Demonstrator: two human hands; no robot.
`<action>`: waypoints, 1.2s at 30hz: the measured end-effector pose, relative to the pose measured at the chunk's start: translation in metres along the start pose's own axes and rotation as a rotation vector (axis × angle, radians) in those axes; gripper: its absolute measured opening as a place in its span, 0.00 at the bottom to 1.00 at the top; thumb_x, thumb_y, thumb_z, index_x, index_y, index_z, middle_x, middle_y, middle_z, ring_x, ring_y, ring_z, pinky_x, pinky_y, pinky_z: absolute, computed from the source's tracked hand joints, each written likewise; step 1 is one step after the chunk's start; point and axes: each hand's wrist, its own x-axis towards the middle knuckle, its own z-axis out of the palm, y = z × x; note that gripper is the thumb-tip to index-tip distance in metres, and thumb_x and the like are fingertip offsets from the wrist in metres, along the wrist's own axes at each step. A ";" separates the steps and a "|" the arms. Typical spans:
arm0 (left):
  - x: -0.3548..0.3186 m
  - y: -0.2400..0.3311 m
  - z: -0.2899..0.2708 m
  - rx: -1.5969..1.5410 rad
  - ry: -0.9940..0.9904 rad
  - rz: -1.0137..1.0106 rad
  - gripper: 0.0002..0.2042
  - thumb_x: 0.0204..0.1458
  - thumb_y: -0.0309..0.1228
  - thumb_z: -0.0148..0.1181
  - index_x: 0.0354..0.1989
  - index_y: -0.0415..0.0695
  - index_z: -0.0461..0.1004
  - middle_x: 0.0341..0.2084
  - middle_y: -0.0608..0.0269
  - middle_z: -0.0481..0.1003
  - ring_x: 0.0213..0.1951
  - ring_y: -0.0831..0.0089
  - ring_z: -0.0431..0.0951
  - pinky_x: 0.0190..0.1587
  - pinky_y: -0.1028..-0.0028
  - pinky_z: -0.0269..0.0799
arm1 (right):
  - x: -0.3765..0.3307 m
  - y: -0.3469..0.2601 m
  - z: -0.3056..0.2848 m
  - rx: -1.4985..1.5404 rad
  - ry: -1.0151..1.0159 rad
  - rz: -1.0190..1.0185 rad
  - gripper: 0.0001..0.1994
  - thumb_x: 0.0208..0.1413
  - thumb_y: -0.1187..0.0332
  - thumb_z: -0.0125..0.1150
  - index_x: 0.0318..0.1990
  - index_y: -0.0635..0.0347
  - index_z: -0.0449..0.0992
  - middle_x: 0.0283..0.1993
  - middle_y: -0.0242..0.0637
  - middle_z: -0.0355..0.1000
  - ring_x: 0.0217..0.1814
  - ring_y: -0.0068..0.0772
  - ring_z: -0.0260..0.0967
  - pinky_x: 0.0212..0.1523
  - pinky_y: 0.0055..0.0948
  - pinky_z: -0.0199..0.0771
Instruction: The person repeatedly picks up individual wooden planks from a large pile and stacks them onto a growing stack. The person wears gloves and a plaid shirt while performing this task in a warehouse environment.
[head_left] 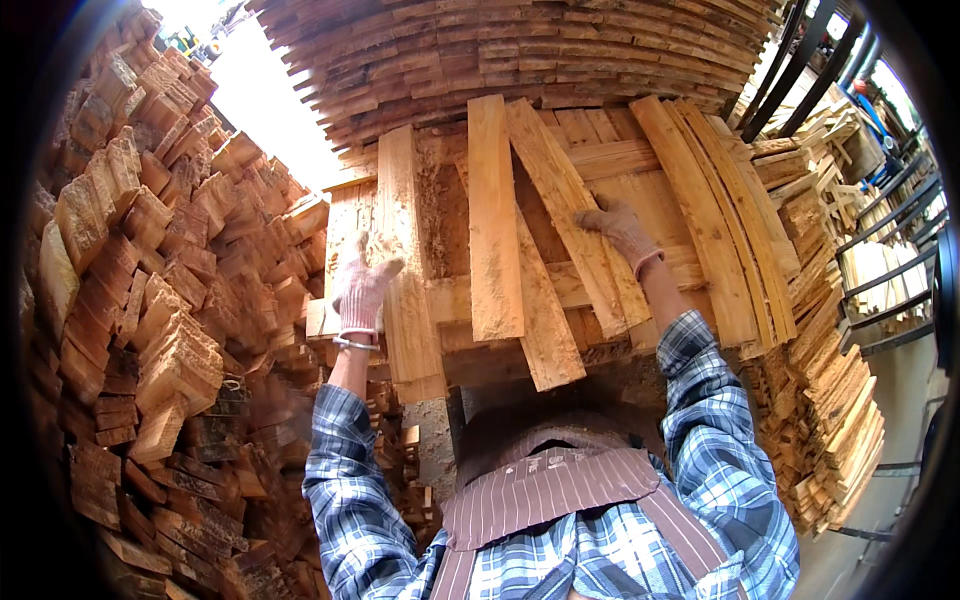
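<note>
My left hand (362,288), in a pale knitted glove, is at the left edge of a long upright board (408,300). Its thumb stands out over the board, apart from the fingers, and nothing shows in its grasp. A similar glove covers my right hand (622,234), which is closed over the right edge of a slanting wooden board (565,195); its fingertips are partly hidden. Between the hands a straight board (495,230) overlaps another slanting board (550,350). Several boards (705,215) lie side by side to the right of my right hand.
Beneath the loose boards is a wooden slatted surface (640,195). Behind it rises a tall stack of boards (520,50). A high heap of wood pieces (170,350) fills the left side. More stacked pieces (830,420) and dark metal bars (890,275) stand at the right.
</note>
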 end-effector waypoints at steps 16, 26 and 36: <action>0.018 0.019 -0.037 -0.289 -0.087 -0.277 0.48 0.36 0.29 0.78 0.66 0.27 0.56 0.58 0.38 0.69 0.56 0.62 0.74 0.57 0.71 0.71 | -0.006 0.004 -0.026 -0.352 0.053 -0.144 0.29 0.53 0.60 0.59 0.60 0.68 0.68 0.54 0.56 0.74 0.55 0.56 0.72 0.54 0.38 0.72; -0.006 0.021 -0.023 0.196 0.047 -0.242 0.36 0.42 0.45 0.72 0.62 0.47 0.69 0.56 0.51 0.73 0.57 0.54 0.73 0.57 0.64 0.69 | -0.002 -0.020 -0.002 -0.665 0.035 -0.004 0.49 0.46 0.52 0.72 0.71 0.63 0.50 0.58 0.57 0.71 0.63 0.52 0.68 0.61 0.37 0.69; 0.025 0.017 0.025 0.359 0.051 -0.109 0.36 0.45 0.48 0.69 0.64 0.52 0.67 0.51 0.49 0.75 0.52 0.56 0.75 0.56 0.62 0.70 | -0.037 -0.044 0.093 -0.646 -0.014 -0.157 0.51 0.47 0.47 0.69 0.72 0.64 0.48 0.58 0.56 0.68 0.54 0.47 0.68 0.56 0.34 0.71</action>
